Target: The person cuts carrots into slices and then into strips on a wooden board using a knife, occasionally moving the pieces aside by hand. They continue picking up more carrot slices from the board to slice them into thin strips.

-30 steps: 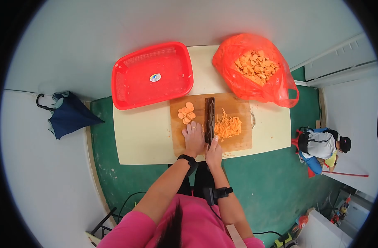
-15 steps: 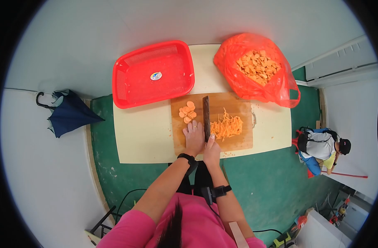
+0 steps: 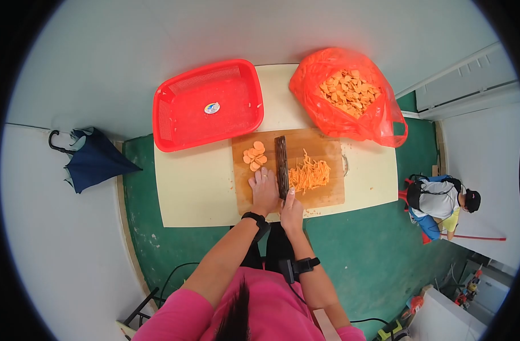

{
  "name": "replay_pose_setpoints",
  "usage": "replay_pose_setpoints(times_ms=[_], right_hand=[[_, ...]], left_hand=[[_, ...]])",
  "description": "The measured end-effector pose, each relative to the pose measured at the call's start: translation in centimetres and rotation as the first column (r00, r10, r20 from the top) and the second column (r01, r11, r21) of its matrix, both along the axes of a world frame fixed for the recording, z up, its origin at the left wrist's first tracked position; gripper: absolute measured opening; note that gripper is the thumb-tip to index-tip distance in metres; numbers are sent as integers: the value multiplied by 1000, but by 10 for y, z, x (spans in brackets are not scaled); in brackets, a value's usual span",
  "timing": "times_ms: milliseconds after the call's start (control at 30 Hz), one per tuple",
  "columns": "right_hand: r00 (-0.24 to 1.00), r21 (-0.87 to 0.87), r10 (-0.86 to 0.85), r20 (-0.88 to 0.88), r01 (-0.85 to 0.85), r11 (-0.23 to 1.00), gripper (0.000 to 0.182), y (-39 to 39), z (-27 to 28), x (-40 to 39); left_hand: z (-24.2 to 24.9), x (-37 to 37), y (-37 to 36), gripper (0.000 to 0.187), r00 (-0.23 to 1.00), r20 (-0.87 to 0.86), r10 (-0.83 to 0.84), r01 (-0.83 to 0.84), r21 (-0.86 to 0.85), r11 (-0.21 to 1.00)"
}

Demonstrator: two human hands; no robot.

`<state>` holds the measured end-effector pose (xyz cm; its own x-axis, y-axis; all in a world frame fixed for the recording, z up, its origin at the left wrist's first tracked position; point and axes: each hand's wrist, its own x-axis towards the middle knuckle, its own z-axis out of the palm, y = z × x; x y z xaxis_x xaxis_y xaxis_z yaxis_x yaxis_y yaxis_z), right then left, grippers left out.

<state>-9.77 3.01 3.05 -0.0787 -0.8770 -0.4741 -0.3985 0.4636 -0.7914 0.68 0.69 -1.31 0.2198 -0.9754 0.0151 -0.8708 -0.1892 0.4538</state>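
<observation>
My right hand (image 3: 292,211) grips the handle end of a cleaver (image 3: 281,165), whose dark blade stands nearly upright on a wooden cutting board (image 3: 334,196). To the left of the blade, my left hand (image 3: 264,192) presses down with its fingers close together over carrot slices; what lies beneath the palm is hidden. A small cluster of round carrot slices (image 3: 254,156) spreads just beyond those fingertips. On the blade's right side lies a heap of thin carrot shreds (image 3: 309,173).
Behind the board stand a red plastic basket (image 3: 206,133) and a red plastic bag (image 3: 314,94) full of carrot slices. All rest on a cream table (image 3: 192,196). A folded umbrella (image 3: 98,162) leans at left. Another person (image 3: 442,204) sits at far right.
The cleaver's blade has tilted slightly, showing more of its flat side. Both hands stay in nearly the same place on the board. The whole view has shifted a little.
</observation>
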Motion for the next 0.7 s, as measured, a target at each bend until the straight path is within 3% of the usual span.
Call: replay_pose_setpoints(times_ms=[400, 467, 600, 700], right_hand=[[983, 26, 99, -153, -96, 995, 72, -12, 3, 4], [999, 112, 41, -28, -37, 993, 72, -16, 2, -1], [999, 122, 44, -16, -41, 992, 71, -14, 10, -3], [1000, 130, -6, 24, 3, 992, 70, -10, 4, 0]], left_hand=[[7, 1, 0, 16, 999, 38, -35, 33, 58, 998], [5, 1, 2, 16, 999, 22, -29, 28, 30, 999], [-1, 5, 3, 16, 999, 24, -38, 39, -37, 999], [1, 4, 4, 16, 999, -4, -37, 37, 30, 999]])
